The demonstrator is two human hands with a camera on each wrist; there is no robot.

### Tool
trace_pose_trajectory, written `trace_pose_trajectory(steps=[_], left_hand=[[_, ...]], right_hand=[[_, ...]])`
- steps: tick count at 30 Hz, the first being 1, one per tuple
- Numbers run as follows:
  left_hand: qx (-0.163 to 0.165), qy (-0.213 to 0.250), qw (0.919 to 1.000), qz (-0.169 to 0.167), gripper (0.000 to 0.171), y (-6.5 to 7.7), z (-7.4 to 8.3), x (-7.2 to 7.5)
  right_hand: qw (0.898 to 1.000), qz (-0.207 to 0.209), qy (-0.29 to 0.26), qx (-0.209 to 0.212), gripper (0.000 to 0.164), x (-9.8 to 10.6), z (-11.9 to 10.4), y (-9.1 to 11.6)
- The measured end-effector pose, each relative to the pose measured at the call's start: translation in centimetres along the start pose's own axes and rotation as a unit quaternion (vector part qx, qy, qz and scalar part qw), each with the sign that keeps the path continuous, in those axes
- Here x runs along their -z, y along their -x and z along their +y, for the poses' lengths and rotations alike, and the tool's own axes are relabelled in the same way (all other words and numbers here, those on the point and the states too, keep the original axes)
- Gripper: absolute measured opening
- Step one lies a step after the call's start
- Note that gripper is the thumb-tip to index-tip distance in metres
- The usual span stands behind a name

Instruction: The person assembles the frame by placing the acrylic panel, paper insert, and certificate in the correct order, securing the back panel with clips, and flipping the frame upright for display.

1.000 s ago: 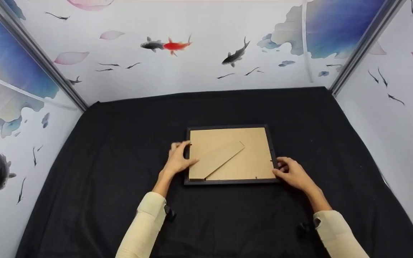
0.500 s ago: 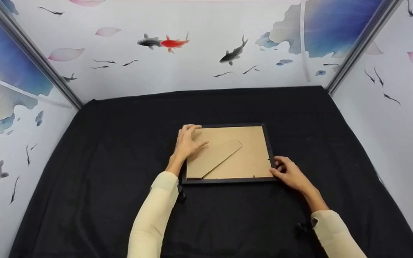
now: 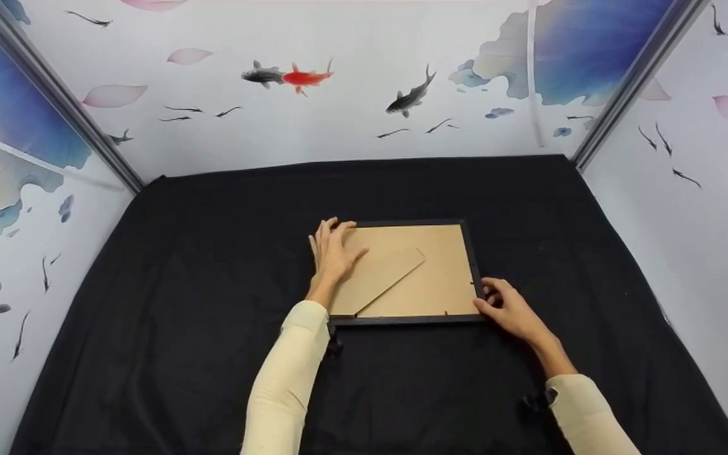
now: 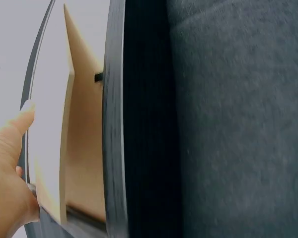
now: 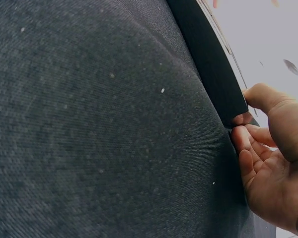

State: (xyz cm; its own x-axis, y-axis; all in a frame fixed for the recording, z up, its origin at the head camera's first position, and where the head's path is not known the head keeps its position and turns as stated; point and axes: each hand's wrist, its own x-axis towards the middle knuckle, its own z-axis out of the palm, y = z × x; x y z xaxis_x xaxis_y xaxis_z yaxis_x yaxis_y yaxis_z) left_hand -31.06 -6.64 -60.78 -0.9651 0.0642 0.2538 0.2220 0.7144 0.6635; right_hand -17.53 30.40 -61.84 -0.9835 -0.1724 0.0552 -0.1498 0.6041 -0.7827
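A picture frame (image 3: 470,253) with a black border lies face down on the black cloth, its tan backing board (image 3: 443,278) uppermost. A slanted easel stand (image 3: 384,275) is attached to the board; in the left wrist view the easel stand (image 4: 52,114) tilts slightly away from it. My left hand (image 3: 333,253) lies over the frame's far left corner, fingers spread toward the far edge and thumb over the board. My right hand (image 3: 512,311) pinches the near right corner, thumb above and fingers beneath, as the right wrist view confirms.
Black cloth (image 3: 212,284) covers the table around the frame. White panels (image 3: 364,38) printed with fish and petals enclose the back and both sides, with grey metal posts (image 3: 645,82) at the corners. A small dark device sits at each wrist.
My left hand has moved from the frame's left edge up to its far left corner, fingers now more spread. My right hand keeps its hold on the near right corner.
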Motion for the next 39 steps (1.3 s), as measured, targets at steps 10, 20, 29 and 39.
trace_pose_trajectory(steps=[10,20,29,39], left_hand=[[0.000,-0.037,0.9985,-0.039,0.058,-0.21,1.03,0.07],[0.043,-0.036,0.9961,-0.069,0.058,-0.51,0.91,0.08],[0.066,-0.020,0.9951,-0.071,0.052,-0.79,1.02,0.13],[0.048,-0.008,0.9973,-0.056,0.043,-0.55,0.91,0.12]], right_hand=[[1.000,0.013,-0.003,0.008,0.046,-0.13,0.01,0.08],[1.000,0.009,-0.006,0.005,0.047,-0.11,-0.13,-0.10],[1.000,0.014,-0.008,0.017,0.046,-0.08,-0.14,-0.18],[1.000,0.017,-0.009,0.016,0.046,-0.14,-0.02,0.06]])
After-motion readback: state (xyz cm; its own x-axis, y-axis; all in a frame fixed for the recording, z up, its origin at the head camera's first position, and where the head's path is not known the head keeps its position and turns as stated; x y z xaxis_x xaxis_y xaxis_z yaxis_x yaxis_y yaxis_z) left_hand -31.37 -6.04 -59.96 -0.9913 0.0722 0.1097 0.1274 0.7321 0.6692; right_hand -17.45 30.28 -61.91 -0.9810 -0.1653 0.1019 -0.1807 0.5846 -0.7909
